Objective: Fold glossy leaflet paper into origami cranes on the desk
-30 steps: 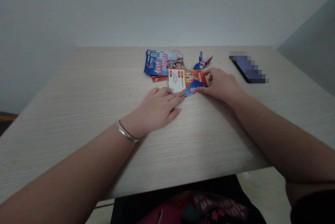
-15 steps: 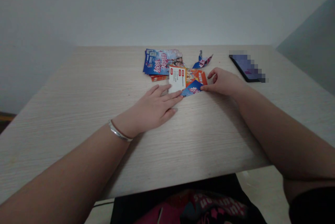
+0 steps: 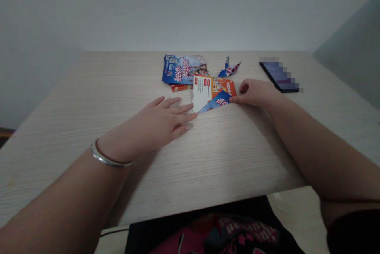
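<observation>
A printed paper flyer (image 3: 202, 93) lies on the table, white and orange side up. Its near edge is folded over, so a long blue triangle with white and red lettering shows. My left hand (image 3: 162, 123) lies flat with its fingers spread, and a fingertip touches the pointed left end of that fold. At the other end, my right hand (image 3: 257, 93) has its fingers curled and holds the flyer's right corner by the fold. What its curled fingers cover is hidden.
Behind the flyer lies a stack of blue flyers (image 3: 178, 70), orange edges showing beneath. A folded blue paper piece (image 3: 228, 70) stands to its right. A dark phone (image 3: 280, 78), partly pixelated, rests farther right on the pale wooden table (image 3: 208, 159). A wall rises behind.
My left hand has slid left and slightly towards me along the fold, uncovering more of the blue triangle. My right hand stays at the right corner.
</observation>
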{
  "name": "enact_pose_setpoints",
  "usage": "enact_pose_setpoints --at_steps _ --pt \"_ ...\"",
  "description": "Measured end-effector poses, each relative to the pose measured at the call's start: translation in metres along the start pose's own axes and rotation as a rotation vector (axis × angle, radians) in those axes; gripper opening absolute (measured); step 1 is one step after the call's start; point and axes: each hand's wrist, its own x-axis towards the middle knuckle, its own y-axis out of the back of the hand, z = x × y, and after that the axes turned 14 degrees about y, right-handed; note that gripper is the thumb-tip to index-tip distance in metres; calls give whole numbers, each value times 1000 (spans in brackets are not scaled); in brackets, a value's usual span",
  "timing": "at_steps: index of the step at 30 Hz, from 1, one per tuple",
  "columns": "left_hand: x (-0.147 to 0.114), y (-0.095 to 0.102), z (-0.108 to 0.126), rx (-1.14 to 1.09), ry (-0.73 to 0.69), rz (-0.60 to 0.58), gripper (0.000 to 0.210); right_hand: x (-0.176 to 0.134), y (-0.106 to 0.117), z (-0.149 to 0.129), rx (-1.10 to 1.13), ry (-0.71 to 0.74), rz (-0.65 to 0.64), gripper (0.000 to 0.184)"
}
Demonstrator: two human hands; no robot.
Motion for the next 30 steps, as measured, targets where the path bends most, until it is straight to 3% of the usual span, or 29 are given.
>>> enact_pose_setpoints --at_steps 5,12,17,20,23,26,28,30 --pt "2 3 5 24 -7 47 47 1 3 7 12 10 -20 51" --pt "6 9 10 23 -36 25 46 2 8 15 94 -8 -64 46" --pt "6 16 15 1 -16 101 40 2 13 16 176 5 -109 37" --pt "9 16 14 -23 -35 184 37 0 11 16 219 43 -40 32" --pt "14 12 12 -31 -31 215 28 -5 8 6 218 89 191 33" --pt "19 7 13 -3 8 230 25 -15 5 -16 252 307 488 29" --pt "21 6 14 8 2 244 25 -23 2 -33 252 638 462 23" --pt "22 6 16 16 -11 263 25 -30 -2 -49 157 909 337 25"
